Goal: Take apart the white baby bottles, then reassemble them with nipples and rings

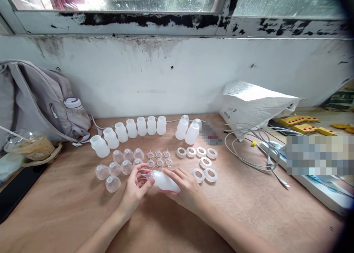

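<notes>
Lower centre: right hand (184,185) curls fingers around a frosted bottle (167,181), seemingly steadying it; left hand (139,184) pinches a teat (149,176).

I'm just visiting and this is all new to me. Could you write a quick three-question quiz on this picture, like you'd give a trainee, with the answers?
1. Which hand is wrapped around the body of the frosted bottle?
A) the left
B) the right
C) neither

2. True or false: the clear domes lie to the left of the white rings.

3. How many open bottles stand in the long curved row at the back?

Key
1. B. The right hand holds the body, while the left hand is at the mouth end.
2. True.
3. Seven.
</notes>
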A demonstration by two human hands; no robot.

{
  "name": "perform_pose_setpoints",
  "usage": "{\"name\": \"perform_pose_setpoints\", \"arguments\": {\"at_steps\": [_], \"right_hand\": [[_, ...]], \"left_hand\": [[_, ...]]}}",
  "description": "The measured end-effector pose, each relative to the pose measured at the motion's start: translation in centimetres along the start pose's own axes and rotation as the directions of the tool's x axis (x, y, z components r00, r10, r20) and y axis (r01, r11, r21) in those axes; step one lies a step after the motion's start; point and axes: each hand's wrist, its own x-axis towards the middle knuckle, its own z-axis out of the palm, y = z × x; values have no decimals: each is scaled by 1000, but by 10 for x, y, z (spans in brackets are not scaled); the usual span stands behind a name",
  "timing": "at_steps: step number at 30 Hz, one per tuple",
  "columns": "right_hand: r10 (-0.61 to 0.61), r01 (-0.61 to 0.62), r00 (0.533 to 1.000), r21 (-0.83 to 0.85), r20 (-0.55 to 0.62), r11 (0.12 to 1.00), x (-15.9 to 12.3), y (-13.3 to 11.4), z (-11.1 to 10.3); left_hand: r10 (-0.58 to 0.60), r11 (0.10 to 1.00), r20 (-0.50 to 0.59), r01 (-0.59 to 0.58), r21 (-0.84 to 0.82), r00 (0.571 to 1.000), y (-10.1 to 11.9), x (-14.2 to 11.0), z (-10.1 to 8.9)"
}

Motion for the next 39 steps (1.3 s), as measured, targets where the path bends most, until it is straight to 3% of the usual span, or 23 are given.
{"name": "perform_pose_setpoints", "arguments": {"at_steps": [8,15,17,19,22,25,28,31,34,37,39], "right_hand": [[134,-156,982,173,133,973,0,-12,-9],[274,-316,949,464,157,828,6,-11,-15],[376,-448,893,562,246,696,8,-10,-17],[446,-607,789,652,423,454,10,-9,-18],[409,-728,652,677,638,105,11,-6,-21],[359,-761,599,649,716,-24,12,-4,-23],[378,-742,619,670,689,-6,12,-5,-24],[439,-673,698,727,566,133,13,-9,-21],[449,-640,744,720,494,269,12,-11,-19],[452,-626,763,705,463,334,10,-13,-19],[464,-634,754,701,465,327,8,-14,-19]], "left_hand": [[-100,993,90,104,-46,991,8,-6,4],[-103,976,-89,83,-202,991,0,-5,3],[-79,979,-92,59,-196,993,-1,-6,2],[-9,989,-55,1,-149,998,0,-7,-1],[96,993,51,-92,-78,994,2,-7,-5],[121,992,108,-115,-60,987,3,-6,-6],[89,992,92,-81,-92,992,6,-7,-4],[27,988,50,-19,-151,998,7,-7,-1],[-35,984,12,37,-175,999,6,-6,0],[-40,991,3,40,-131,999,1,-5,-1],[8,996,14,-6,-89,1000,-1,-6,-3]]}}
